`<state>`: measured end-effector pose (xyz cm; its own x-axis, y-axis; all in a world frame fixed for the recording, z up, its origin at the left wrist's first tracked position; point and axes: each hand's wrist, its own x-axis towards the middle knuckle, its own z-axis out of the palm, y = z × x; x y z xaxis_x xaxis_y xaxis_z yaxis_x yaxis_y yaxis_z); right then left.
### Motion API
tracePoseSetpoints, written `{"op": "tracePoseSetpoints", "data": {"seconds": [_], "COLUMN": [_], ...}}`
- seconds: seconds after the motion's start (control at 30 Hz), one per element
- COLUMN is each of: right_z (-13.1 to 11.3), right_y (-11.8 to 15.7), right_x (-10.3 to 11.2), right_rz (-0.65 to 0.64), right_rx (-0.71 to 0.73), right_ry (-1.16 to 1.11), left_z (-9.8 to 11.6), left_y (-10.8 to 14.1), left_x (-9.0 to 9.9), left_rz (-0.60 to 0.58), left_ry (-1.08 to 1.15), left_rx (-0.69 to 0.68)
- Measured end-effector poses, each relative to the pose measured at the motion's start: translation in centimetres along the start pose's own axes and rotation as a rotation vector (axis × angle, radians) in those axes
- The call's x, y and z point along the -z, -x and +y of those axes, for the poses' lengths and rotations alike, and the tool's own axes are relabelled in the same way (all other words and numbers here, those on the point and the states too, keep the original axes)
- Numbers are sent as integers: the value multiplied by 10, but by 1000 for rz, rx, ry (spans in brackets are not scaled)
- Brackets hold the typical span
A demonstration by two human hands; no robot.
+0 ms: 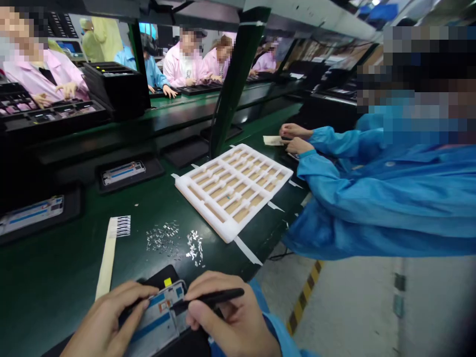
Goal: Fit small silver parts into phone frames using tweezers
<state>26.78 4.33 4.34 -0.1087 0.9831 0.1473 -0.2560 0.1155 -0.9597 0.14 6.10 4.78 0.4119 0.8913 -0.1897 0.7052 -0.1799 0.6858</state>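
A phone frame [158, 322] with blue strips lies tilted on a black tray [167, 273] at the bottom of the view, a yellow tab at its top edge. My left hand [111, 317] holds the frame's left edge between thumb and fingers. In my right hand [230, 317] is a black pen-like tool [225, 296], gripped like a pencil. Its tip end is over the frame's upper right part; whether it touches cannot be made out. Beyond my hands lie a pile of small dark and silvery pieces [162, 239] and a pile of white pieces [195, 248].
A cream strip [106, 258] with dark-striped pieces lies on the green bench [74, 277]. A white compartmented foam tray [229, 233] is taped down ahead. Phone frames in black trays [152, 173] stand left. A co-worker's blue sleeve [334, 183] is at the right, near a green post [238, 74].
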Motion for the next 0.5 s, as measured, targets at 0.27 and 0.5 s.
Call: {"op": "tracePoseSetpoints", "data": {"seconds": [0.27,0.5], "right_z": [24,21], "right_y": [-15,-17], "right_x": [-14,-13], "right_rz": [-75,-79], "right_rx": [6,-21], "right_ry": [243,310], "left_z": [7,3], "left_y": [-10,-9], "left_x": [-7,-12], "left_rz": [-122,-111], "left_ry": [159,156], "left_rx": [144,143]}}
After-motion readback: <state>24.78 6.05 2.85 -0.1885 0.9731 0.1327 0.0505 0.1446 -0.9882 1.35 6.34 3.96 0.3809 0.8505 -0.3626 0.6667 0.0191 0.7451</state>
